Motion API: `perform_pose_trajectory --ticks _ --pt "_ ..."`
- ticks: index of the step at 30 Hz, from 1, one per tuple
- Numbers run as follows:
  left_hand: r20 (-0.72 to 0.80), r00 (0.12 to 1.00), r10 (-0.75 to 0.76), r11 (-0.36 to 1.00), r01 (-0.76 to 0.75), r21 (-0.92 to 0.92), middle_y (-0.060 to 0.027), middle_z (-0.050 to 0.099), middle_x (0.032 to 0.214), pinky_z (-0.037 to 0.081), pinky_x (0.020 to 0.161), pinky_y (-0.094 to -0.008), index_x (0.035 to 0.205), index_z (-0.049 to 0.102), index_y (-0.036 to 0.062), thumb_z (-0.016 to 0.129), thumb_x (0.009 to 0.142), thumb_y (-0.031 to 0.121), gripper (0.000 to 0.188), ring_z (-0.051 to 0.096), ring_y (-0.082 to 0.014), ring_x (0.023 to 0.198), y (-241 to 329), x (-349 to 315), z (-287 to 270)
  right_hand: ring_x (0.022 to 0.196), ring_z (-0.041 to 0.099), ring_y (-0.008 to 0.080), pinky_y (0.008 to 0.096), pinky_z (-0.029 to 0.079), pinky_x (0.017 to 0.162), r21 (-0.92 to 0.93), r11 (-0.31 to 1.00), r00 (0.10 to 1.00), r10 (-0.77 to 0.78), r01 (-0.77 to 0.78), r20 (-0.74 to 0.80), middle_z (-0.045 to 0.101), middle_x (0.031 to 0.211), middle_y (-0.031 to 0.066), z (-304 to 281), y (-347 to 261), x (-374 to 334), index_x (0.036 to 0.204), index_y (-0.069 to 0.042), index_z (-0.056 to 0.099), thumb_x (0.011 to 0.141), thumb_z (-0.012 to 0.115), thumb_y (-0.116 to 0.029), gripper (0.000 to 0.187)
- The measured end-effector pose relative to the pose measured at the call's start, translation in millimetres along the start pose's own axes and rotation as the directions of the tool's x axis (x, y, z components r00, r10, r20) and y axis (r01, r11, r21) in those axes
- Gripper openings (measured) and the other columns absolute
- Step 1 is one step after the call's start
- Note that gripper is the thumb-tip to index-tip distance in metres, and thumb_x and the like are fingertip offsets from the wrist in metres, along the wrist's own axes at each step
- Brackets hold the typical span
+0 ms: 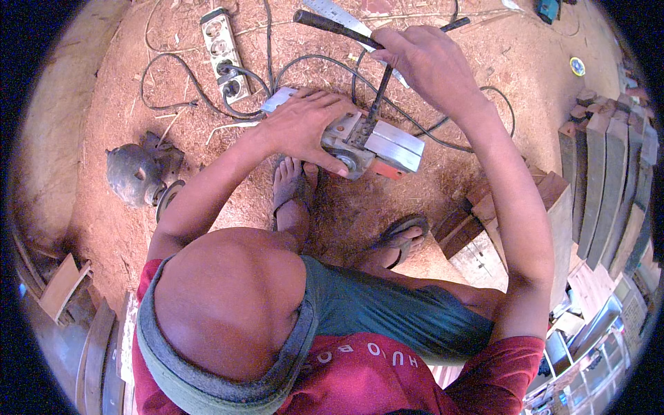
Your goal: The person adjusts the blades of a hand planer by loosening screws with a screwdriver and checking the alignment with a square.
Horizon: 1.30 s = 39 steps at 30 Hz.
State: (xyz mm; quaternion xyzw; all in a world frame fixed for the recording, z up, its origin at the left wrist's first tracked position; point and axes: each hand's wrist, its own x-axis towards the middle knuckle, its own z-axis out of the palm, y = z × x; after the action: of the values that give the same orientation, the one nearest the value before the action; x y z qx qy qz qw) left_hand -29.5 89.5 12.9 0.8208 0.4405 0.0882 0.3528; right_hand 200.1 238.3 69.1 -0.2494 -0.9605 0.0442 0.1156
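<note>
An upturned electric planer rests on the shavings-covered ground, its silver sole plates facing up and a red-orange part showing at its near side. My left hand spans the planer's left end, fingers over the far side and thumb at the near side, gripping it. A dark T-handle wrench is in my right hand, fingers closed round its crossbar where the shaft meets it. The shaft runs down at a tilt to the gap between the sole plates; its tip is hard to make out there.
Beyond the planer lie a metal ruler, looping black cables and a power strip with plugs. A dark round motor-like tool sits at left. Stacked timber stands at right. My sandalled feet are close by.
</note>
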Motion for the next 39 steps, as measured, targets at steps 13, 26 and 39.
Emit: perform_pose_trajectory --ticks 13,26,39 --pt "-0.02 1.0 0.004 1.0 -0.004 -0.007 -0.0203 0.061 0.142 0.042 0.113 -0.0555 0.147 0.055 0.0118 0.087 0.062 0.073 0.109 0.057 -0.0429 0.133 -1.7 -0.9 2.2 0.112 0.067 0.0438 0.051 0.055 0.094 0.177 0.983 0.999 0.046 -0.049 0.02 0.07 0.103 0.0203 10.7 6.9 -7.7 0.125 -0.009 0.067 0.103 0.065 -0.035 0.034" --pt "-0.026 1.0 -0.009 1.0 0.008 -0.027 -0.0226 0.057 0.147 0.043 0.116 -0.0549 0.148 0.056 0.0116 0.091 0.062 0.067 0.108 0.054 -0.0441 0.137 -0.2 -0.9 1.2 0.089 0.069 0.0395 0.0488 0.056 0.074 0.181 0.983 0.999 0.033 -0.033 0.005 0.07 0.097 0.0155 9.8 13.4 -4.7 0.12 -0.01 0.068 0.104 0.065 -0.033 0.028" --pt "-0.042 0.999 -0.005 1.0 0.004 -0.02 -0.0183 0.06 0.145 0.041 0.114 -0.0563 0.147 0.058 0.0137 0.091 0.062 0.066 0.105 0.056 -0.0415 0.136 0.9 -1.2 2.1 0.088 0.069 0.0416 0.052 0.055 0.075 0.131 0.987 0.995 0.083 -0.09 0.059 0.07 0.093 0.0177 11.3 8.3 -1.0 0.114 -0.01 0.065 0.106 0.06 -0.038 0.029"
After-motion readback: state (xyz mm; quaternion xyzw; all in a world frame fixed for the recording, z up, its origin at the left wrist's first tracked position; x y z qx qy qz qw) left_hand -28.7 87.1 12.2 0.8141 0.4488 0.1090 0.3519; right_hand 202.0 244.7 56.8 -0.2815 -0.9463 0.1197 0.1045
